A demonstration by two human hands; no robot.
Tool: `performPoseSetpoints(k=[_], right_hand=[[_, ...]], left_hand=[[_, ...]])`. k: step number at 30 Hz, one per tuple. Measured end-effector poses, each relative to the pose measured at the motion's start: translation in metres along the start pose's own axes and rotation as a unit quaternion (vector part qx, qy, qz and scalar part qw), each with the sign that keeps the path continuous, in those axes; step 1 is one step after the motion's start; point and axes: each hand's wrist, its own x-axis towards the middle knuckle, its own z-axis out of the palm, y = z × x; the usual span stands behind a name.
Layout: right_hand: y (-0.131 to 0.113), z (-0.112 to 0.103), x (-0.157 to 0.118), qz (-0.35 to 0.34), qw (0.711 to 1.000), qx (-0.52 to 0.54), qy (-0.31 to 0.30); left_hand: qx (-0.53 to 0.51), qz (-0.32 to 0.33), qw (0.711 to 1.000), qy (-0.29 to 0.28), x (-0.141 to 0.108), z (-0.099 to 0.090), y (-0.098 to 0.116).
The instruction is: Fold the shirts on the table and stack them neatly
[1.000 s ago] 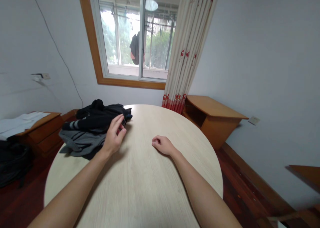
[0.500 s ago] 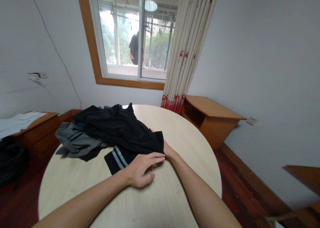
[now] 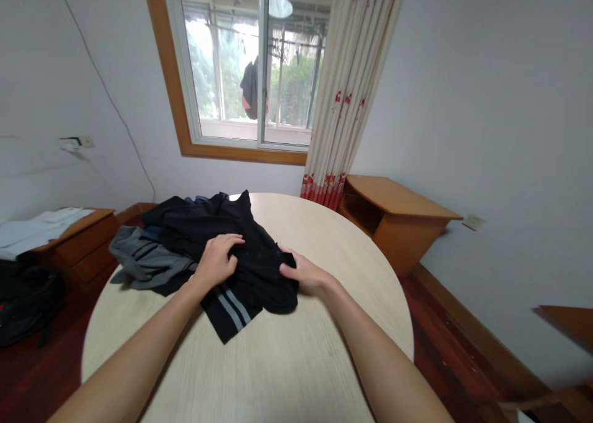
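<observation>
A black shirt (image 3: 259, 268) lies bunched on the round table, with a sleeve cuff (image 3: 234, 305) bearing two grey stripes toward me. My left hand (image 3: 217, 259) rests on top of the shirt, its fingers stretched to the right and its thumb apart from them. At the shirt's right end, my right hand (image 3: 303, 272) grips the edge, thumb on top and fingers partly hidden behind the cloth. Beside the shirt on the left is a crumpled grey garment (image 3: 148, 262), with some dark blue cloth (image 3: 152, 232) showing between them.
The pale round table (image 3: 278, 373) stands below a window with a patterned curtain (image 3: 345, 102). A wooden desk (image 3: 403, 213) is beyond its right edge. To the left are a wooden cabinet (image 3: 90, 247) with white papers (image 3: 41, 228) and a black bag (image 3: 28, 299) on the floor.
My left hand has moved from the shirt's near right corner up and left onto its middle. My right hand, earlier mostly hidden under the cloth, now shows with its thumb over the edge.
</observation>
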Motion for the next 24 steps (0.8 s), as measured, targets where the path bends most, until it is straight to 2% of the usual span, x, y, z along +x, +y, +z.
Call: performPoseSetpoints(k=[2, 4, 7, 8, 9, 10, 11, 12, 13, 14, 15, 17, 19, 20, 21, 22, 24], right_hand=[[-0.003, 0.007, 0.001, -0.009, 0.999, -0.031, -0.02], [-0.005, 0.003, 0.003, -0.021, 0.997, -0.081, 0.002], [-0.012, -0.031, 0.002, -0.028, 0.986, -0.148, 0.073], [-0.014, -0.049, -0.001, -0.027, 0.977, -0.155, 0.141], [-0.015, -0.069, -0.005, -0.03, 0.949, -0.162, 0.27], [-0.016, -0.089, -0.01, -0.037, 0.891, -0.178, 0.417], [-0.016, -0.108, -0.016, -0.045, 0.823, -0.194, 0.532], [-0.015, -0.124, -0.021, -0.051, 0.768, -0.207, 0.605], [-0.013, -0.136, -0.026, -0.044, 0.734, -0.217, 0.642], [-0.011, -0.144, -0.03, -0.036, 0.716, -0.234, 0.657], [-0.008, -0.147, -0.031, -0.028, 0.718, -0.255, 0.647], [-0.004, -0.138, -0.03, -0.015, 0.767, -0.306, 0.565], [-0.003, -0.113, -0.023, 0.001, 0.835, -0.354, 0.42], [-0.003, -0.098, -0.019, 0.015, 0.861, -0.378, 0.339], [-0.005, -0.083, -0.016, 0.034, 0.875, -0.409, 0.257], [-0.007, -0.068, -0.013, 0.052, 0.876, -0.444, 0.179], [-0.013, -0.043, -0.01, 0.087, 0.849, -0.515, 0.075]], left_hand=[[0.014, -0.004, 1.0, -0.02, 0.0, 0.002, -0.009], [0.012, 0.001, 1.0, -0.029, -0.001, 0.004, -0.01], [-0.015, 0.002, 1.0, -0.008, -0.001, 0.004, -0.006], [-0.027, 0.004, 1.0, 0.002, 0.0, 0.003, -0.004], [-0.035, 0.009, 0.999, 0.011, 0.0, 0.003, -0.002], [-0.039, 0.014, 0.999, 0.018, 0.001, 0.002, -0.001], [-0.037, 0.019, 0.999, 0.02, 0.001, 0.002, 0.0], [-0.03, 0.023, 0.999, 0.017, 0.0, 0.003, 0.0], [-0.02, 0.023, 1.0, 0.008, 0.0, 0.003, -0.001], [-0.007, 0.021, 1.0, -0.007, -0.001, 0.004, -0.002], [0.007, 0.016, 1.0, -0.025, -0.002, 0.005, -0.004], [0.036, 0.002, 0.997, -0.064, -0.004, 0.008, -0.006], [0.063, -0.009, 0.993, -0.096, -0.005, 0.01, -0.007], [0.073, -0.012, 0.991, -0.11, -0.006, 0.011, -0.007], [0.081, -0.013, 0.989, -0.122, -0.007, 0.012, -0.006], [0.087, -0.013, 0.987, -0.132, -0.007, 0.012, -0.006], [0.095, -0.009, 0.985, -0.147, -0.007, 0.013, -0.004]])
